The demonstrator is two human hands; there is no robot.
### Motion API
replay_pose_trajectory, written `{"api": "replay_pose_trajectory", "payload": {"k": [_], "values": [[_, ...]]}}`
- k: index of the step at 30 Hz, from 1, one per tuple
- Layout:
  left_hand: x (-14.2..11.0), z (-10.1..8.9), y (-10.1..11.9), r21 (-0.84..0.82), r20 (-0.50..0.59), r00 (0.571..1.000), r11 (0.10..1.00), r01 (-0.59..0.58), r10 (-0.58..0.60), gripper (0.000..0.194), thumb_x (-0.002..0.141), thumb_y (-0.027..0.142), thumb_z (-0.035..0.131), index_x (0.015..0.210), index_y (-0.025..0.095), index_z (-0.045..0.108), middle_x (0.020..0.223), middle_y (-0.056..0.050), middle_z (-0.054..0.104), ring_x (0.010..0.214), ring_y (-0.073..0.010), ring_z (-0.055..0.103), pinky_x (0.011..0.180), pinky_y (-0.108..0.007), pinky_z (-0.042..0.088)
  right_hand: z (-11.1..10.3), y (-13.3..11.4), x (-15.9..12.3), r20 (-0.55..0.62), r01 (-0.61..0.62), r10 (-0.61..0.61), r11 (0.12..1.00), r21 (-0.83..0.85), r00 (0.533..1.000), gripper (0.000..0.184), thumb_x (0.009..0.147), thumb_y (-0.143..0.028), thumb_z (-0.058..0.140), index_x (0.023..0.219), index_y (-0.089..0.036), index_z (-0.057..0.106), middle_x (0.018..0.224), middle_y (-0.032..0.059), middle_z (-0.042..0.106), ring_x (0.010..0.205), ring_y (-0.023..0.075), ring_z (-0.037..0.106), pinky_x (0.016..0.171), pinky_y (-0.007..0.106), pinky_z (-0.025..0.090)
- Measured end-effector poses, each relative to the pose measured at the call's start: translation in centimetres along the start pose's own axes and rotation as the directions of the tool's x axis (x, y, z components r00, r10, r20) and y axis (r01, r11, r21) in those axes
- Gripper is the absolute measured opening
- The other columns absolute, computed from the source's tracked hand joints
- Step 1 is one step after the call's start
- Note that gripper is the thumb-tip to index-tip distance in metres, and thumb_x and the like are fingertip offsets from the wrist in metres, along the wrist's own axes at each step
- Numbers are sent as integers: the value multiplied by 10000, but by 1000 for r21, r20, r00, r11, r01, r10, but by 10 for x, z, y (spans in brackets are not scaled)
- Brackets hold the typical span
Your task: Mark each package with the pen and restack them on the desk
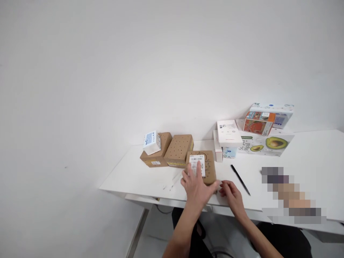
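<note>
While resting left hand [197,187] with fingers apart on labelled box [209,172], bends right hand [232,194] close by, can't tell if pinching; can read "Meal" on avocado box [260,145].

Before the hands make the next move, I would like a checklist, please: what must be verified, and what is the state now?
1. Left hand placed over the labelled brown box: ok, fingers spread.
2. Label fully visible: not ok, the fingers partly cover it.
3. Right hand touching that box: cannot tell; it is near the corner closest to the person.
4. Black pen apart from the right hand: ok, it lies to its right.
5. Small white-and-blue box steady on the leftmost brown box: cannot tell; it sits tilted.
</note>
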State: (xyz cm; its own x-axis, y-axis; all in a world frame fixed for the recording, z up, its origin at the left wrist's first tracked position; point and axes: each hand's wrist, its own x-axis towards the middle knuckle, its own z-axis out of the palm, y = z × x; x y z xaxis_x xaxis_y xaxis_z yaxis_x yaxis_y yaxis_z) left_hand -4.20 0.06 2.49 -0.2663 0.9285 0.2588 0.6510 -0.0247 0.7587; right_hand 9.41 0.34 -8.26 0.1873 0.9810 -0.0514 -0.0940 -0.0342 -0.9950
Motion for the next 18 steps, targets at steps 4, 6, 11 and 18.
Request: {"api": "replay_pose_trajectory", "payload": {"k": [4,6,11,18], "values": [[-28,-34,-19,-95,34,999,995,16,-13,924,624,542,771,1420,290,375,1533,-130,247,1408,-418,166,1124,-581,96,-22,-8,-13,-33,-72,73,997,31,997,456,770,-623,554,880,-185,619,819,80,669,665,193,630,629,330,545],[-22,-48,-35,-126,-12,996,989,83,-85,831,741,556,665,1437,241,336,1499,-143,314,1388,-355,264,1124,-523,202,-30,-12,-16,-14,-82,83,996,19,996,476,799,-625,513,924,-179,621,875,98,671,705,203,639,653,340,546],[8,-59,-66,-318,272,901,852,416,-338,653,850,684,379,1226,194,591,1221,-137,625,1176,-314,546,933,-447,469,-24,-25,-17,124,-49,68,987,-154,990,544,844,-622,433,1144,-200,602,1090,128,655,892,247,647,739,375,546],[-2,-47,-51,-423,386,919,868,259,-87,474,848,506,556,1221,213,567,1220,-90,637,1056,-257,613,919,-400,497,-13,-52,-18,281,153,-78,954,-256,957,650,846,-504,515,1426,-250,371,1361,127,494,1176,269,533,896,388,512]]}}
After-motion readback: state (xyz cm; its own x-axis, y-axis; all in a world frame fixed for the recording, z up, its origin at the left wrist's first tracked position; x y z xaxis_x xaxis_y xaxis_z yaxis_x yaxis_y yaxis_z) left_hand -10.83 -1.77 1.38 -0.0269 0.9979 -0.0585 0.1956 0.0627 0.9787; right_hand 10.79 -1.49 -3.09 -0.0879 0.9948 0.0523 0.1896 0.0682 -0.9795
